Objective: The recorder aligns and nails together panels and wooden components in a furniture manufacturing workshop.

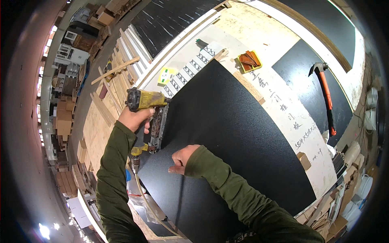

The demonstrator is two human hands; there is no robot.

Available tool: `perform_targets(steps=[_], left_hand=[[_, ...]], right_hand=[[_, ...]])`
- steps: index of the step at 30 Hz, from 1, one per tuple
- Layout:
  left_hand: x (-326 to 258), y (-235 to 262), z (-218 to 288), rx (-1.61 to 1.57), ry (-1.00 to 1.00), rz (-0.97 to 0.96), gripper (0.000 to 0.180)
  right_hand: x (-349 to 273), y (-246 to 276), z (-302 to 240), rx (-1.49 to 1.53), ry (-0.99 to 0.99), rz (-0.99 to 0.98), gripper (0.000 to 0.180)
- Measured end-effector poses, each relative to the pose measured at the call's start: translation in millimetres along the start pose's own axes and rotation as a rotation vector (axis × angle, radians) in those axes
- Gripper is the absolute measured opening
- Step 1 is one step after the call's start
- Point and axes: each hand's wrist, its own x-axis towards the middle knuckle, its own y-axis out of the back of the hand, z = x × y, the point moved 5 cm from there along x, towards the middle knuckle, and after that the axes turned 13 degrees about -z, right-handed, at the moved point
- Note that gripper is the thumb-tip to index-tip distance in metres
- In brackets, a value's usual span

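My left hand [137,120] grips a yellow and black pneumatic nail gun [149,100] by its handle. The gun is at the left edge of a large black panel [231,129], and whether it touches the panel I cannot tell. A hose [142,194] runs down from the coupling at the handle's end. My right hand [184,159] is over the panel's near left part, its fingers curled and closed. What they hold, if anything, is hidden. Beneath the panel is a pale board [279,103] with handwriting on it, and a corrugated black-and-white strip [189,71] shows at the panel's far left edge.
An orange-handled claw hammer [325,95] rests on another dark panel at the right. A yellow box of brown staple or nail strips [249,60] sits at the far edge. A small yellow-green packet [166,76] lies beyond the nail gun. Wooden strips [106,109] are piled to the left.
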Motion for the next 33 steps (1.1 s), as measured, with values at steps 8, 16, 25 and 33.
perform_targets(steps=[8,16,25,33], left_hand=[[13.0,-9.2,12.0,-0.007,-0.009,-0.007,0.025],[18.8,-10.5,12.7,-0.002,0.007,-0.024,0.030],[14.8,-14.3,18.5,0.032,0.029,-0.001,0.026],[19.3,-17.0,31.0,-0.051,-0.048,-0.003,0.026]], right_hand=[[-1.8,-1.0,1.5,0.019,0.058,0.097,0.037],[-0.4,-2.7,3.4,0.019,0.054,0.075,0.036],[0.0,-4.0,3.0,-0.007,0.052,0.075,0.036],[-4.5,-3.7,1.6,0.020,0.073,0.059,0.032]])
